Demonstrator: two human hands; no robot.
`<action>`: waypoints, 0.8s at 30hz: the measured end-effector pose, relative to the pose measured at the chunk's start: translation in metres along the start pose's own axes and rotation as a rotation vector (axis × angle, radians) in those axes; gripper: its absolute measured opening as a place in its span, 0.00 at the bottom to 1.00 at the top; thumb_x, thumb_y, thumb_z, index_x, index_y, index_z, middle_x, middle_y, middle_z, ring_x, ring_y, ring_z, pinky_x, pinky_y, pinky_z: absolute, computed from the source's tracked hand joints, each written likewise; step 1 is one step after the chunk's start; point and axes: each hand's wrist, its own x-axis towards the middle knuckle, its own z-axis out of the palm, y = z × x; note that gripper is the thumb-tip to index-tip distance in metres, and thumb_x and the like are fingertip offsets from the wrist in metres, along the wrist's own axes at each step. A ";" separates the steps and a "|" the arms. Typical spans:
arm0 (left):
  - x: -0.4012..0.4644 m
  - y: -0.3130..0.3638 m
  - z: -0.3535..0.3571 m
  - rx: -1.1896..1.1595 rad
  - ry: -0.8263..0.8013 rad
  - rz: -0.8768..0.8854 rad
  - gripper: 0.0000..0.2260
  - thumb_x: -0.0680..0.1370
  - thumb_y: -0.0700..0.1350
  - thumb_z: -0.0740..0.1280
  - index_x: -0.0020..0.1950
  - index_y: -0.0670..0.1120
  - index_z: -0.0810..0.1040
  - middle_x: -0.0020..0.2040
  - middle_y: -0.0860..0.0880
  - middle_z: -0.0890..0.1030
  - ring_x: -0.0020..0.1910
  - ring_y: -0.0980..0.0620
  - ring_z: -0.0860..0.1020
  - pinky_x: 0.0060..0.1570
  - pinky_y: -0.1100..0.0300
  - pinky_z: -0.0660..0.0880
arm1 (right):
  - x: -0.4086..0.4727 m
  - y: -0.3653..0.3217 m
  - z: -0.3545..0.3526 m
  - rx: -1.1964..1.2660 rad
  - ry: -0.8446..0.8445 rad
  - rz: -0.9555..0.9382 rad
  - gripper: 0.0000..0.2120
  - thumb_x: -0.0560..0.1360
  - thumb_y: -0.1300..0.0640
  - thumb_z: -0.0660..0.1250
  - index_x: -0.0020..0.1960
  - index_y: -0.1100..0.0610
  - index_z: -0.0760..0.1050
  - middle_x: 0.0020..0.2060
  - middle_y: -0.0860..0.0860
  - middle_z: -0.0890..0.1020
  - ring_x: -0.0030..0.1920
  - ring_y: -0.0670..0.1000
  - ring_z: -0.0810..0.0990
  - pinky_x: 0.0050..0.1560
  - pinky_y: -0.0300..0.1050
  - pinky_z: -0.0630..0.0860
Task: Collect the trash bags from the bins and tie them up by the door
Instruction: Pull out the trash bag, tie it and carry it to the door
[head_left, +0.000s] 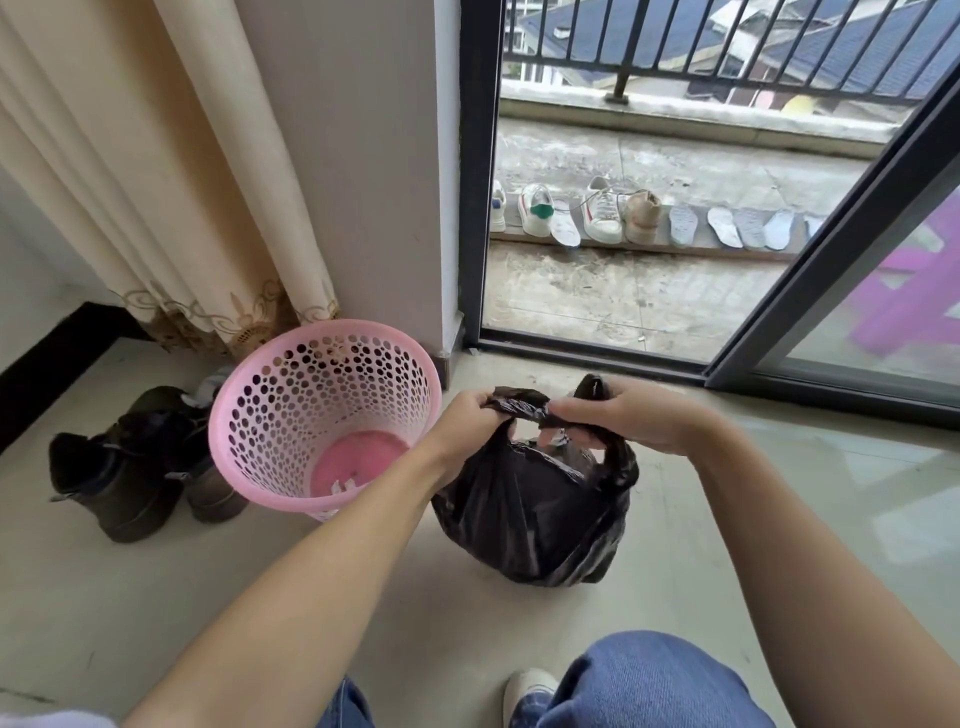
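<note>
A full black trash bag (535, 514) sits on the pale floor just inside the open sliding door. My left hand (467, 426) grips one twisted handle of the bag and my right hand (628, 415) grips the other, the two handles crossed between my hands above the bag's mouth. To the bag's left stands a pink perforated bin (291, 415), tilted toward me, with no liner and a few scraps on its bottom.
Dark boots (130, 473) lie left of the bin by a cream curtain (171, 197). The sliding door's frame (831, 249) slants at right; beyond the threshold, sneakers (602, 213) and insoles line the balcony. My knee in jeans (649, 680) is below the bag.
</note>
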 end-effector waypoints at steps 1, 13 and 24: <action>0.002 -0.001 -0.001 -0.010 -0.005 -0.021 0.15 0.77 0.34 0.60 0.31 0.46 0.74 0.26 0.52 0.74 0.28 0.55 0.69 0.34 0.61 0.64 | 0.002 0.000 -0.001 -0.209 -0.005 0.070 0.17 0.80 0.47 0.58 0.50 0.55 0.83 0.28 0.48 0.72 0.29 0.46 0.68 0.36 0.35 0.66; 0.003 -0.016 0.004 -0.241 -0.181 -0.267 0.09 0.80 0.43 0.62 0.56 0.49 0.80 0.36 0.43 0.83 0.22 0.57 0.75 0.20 0.68 0.68 | 0.045 0.049 0.054 -1.034 0.271 0.157 0.20 0.80 0.55 0.53 0.72 0.51 0.60 0.78 0.51 0.48 0.77 0.56 0.51 0.71 0.58 0.57; 0.013 -0.029 0.009 0.362 0.275 0.064 0.11 0.77 0.40 0.61 0.35 0.44 0.75 0.34 0.49 0.76 0.35 0.54 0.71 0.39 0.59 0.67 | 0.039 0.061 0.044 -0.225 0.321 -0.007 0.15 0.82 0.55 0.52 0.66 0.50 0.70 0.67 0.51 0.72 0.69 0.51 0.68 0.70 0.49 0.63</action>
